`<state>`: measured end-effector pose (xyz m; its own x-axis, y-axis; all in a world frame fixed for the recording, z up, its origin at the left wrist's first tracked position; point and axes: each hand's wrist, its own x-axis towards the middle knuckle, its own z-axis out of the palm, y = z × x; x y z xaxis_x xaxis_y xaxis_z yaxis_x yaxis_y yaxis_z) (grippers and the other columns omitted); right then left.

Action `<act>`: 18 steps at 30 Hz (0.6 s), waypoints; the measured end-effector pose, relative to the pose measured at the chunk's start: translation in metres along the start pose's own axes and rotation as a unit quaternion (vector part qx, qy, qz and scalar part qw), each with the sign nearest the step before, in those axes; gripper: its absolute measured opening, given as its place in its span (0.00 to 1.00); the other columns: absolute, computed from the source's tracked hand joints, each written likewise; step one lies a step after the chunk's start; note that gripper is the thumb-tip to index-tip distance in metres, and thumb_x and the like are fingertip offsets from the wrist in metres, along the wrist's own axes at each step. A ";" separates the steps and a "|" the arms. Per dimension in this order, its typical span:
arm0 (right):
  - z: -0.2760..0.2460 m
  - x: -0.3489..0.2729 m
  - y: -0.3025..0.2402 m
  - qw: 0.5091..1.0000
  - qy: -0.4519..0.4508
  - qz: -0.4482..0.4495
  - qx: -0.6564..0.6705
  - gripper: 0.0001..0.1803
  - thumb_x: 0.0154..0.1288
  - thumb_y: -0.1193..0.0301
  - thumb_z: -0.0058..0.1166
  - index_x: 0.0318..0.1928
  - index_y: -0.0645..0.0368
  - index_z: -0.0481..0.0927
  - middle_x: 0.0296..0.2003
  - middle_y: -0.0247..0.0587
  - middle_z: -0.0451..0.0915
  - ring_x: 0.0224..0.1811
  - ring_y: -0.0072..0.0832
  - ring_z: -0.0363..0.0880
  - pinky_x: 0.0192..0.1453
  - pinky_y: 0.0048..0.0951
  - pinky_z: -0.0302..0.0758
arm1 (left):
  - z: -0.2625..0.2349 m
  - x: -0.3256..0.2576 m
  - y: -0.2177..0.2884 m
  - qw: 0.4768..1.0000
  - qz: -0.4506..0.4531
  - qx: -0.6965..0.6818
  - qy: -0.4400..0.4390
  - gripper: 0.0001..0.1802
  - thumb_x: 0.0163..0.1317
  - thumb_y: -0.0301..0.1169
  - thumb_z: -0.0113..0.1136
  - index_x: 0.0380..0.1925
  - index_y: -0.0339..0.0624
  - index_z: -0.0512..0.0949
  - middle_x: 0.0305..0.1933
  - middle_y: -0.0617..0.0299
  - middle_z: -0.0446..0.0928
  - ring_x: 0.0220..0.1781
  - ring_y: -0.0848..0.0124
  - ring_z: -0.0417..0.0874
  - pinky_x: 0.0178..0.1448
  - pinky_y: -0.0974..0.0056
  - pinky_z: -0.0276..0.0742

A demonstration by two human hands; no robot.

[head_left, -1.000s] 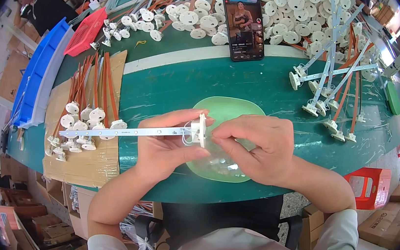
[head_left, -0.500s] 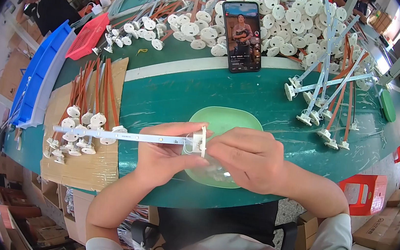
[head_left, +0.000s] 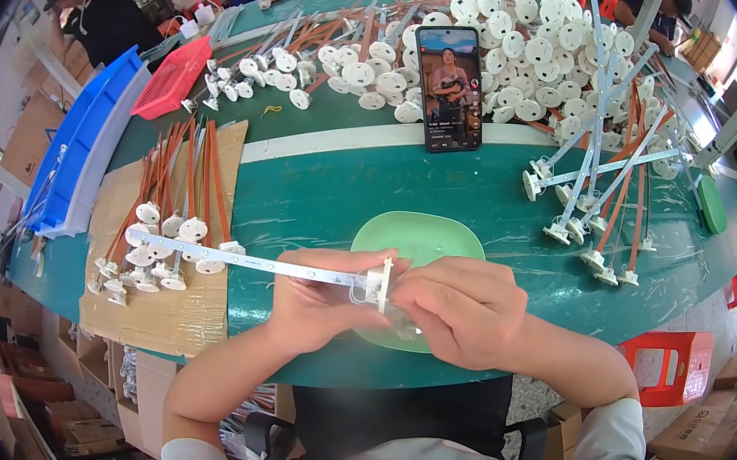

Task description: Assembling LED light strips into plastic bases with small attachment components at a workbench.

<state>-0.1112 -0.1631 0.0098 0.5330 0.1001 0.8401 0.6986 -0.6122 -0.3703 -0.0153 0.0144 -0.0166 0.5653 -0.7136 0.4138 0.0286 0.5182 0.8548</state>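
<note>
Your green worktable is crowded with white discs. At six o'clock, your left hand and right hand both close on a long white strip with a disc-shaped end cap, pointing toward nine o'clock, above a light green tray. Cardboard boxes sit at four o'clock; a red basket at eleven.

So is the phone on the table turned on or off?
On. The phone stands propped among the white round parts, and its screen is lit, showing a picture of a person.
</note>
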 end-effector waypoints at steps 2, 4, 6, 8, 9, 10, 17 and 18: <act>0.003 -0.002 -0.002 1.000 0.008 0.000 -0.007 0.08 0.52 0.83 0.64 0.34 0.65 0.82 0.29 0.44 0.83 0.25 0.35 0.82 0.28 0.28 0.78 | 0.001 -0.001 -0.003 1.000 0.001 0.002 -0.001 0.32 0.45 0.12 0.73 0.55 0.32 0.79 0.53 0.46 0.82 0.56 0.61 0.84 0.62 0.57 0.79; 0.007 -0.004 -0.001 1.000 0.016 -0.001 -0.013 0.08 0.52 0.84 0.64 0.34 0.65 0.81 0.29 0.44 0.83 0.25 0.36 0.82 0.28 0.28 0.78 | 0.004 -0.003 -0.006 0.999 -0.016 -0.044 0.020 0.31 0.46 0.12 0.73 0.55 0.33 0.79 0.54 0.46 0.82 0.57 0.60 0.84 0.63 0.56 0.79; 0.010 -0.005 0.002 0.999 0.036 -0.014 -0.015 0.11 0.52 0.82 0.64 0.37 0.65 0.81 0.31 0.46 0.82 0.23 0.34 0.79 0.26 0.29 0.76 | 0.003 -0.005 -0.004 0.998 -0.026 -0.055 0.031 0.31 0.46 0.12 0.73 0.55 0.33 0.79 0.54 0.45 0.82 0.57 0.60 0.84 0.63 0.56 0.79; 0.010 -0.004 0.003 1.000 0.031 0.002 0.005 0.10 0.52 0.83 0.64 0.36 0.65 0.81 0.30 0.46 0.83 0.24 0.35 0.81 0.27 0.29 0.77 | 0.000 -0.005 -0.004 0.996 -0.039 -0.066 0.040 0.31 0.46 0.12 0.72 0.55 0.33 0.79 0.54 0.45 0.82 0.57 0.60 0.84 0.63 0.56 0.79; 0.010 -0.002 0.003 0.999 0.025 0.017 0.028 0.09 0.52 0.84 0.64 0.35 0.65 0.82 0.29 0.46 0.83 0.25 0.35 0.82 0.28 0.28 0.78 | -0.004 -0.004 -0.005 0.997 -0.035 -0.070 0.022 0.32 0.46 0.15 0.74 0.55 0.36 0.78 0.56 0.45 0.80 0.58 0.58 0.83 0.64 0.54 0.78; 0.010 -0.002 0.005 0.999 0.027 0.017 0.028 0.09 0.52 0.84 0.64 0.35 0.65 0.82 0.29 0.46 0.83 0.25 0.35 0.82 0.28 0.28 0.78 | -0.007 -0.003 -0.005 0.997 -0.031 -0.074 0.003 0.32 0.46 0.17 0.76 0.55 0.38 0.78 0.58 0.45 0.79 0.59 0.57 0.82 0.66 0.52 0.77; 0.005 -0.005 0.000 0.999 0.032 0.006 0.016 0.09 0.52 0.83 0.64 0.35 0.64 0.82 0.30 0.45 0.84 0.26 0.35 0.84 0.29 0.28 0.79 | -0.005 -0.006 -0.006 0.999 -0.033 -0.030 0.002 0.33 0.44 0.16 0.76 0.54 0.36 0.78 0.58 0.44 0.79 0.60 0.59 0.82 0.66 0.54 0.77; 0.006 -0.004 0.000 0.999 0.034 0.001 -0.002 0.09 0.52 0.83 0.64 0.35 0.64 0.82 0.30 0.45 0.85 0.26 0.35 0.84 0.29 0.28 0.79 | -0.004 -0.004 -0.004 0.999 -0.033 -0.027 0.001 0.33 0.44 0.16 0.76 0.54 0.36 0.78 0.58 0.44 0.79 0.60 0.59 0.82 0.66 0.54 0.77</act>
<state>-0.1107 -0.1593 0.0037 0.5007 0.0463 0.8644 0.6960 -0.6152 -0.3703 -0.0143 0.0172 -0.0234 0.5630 -0.7456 0.3566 0.1092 0.4948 0.8621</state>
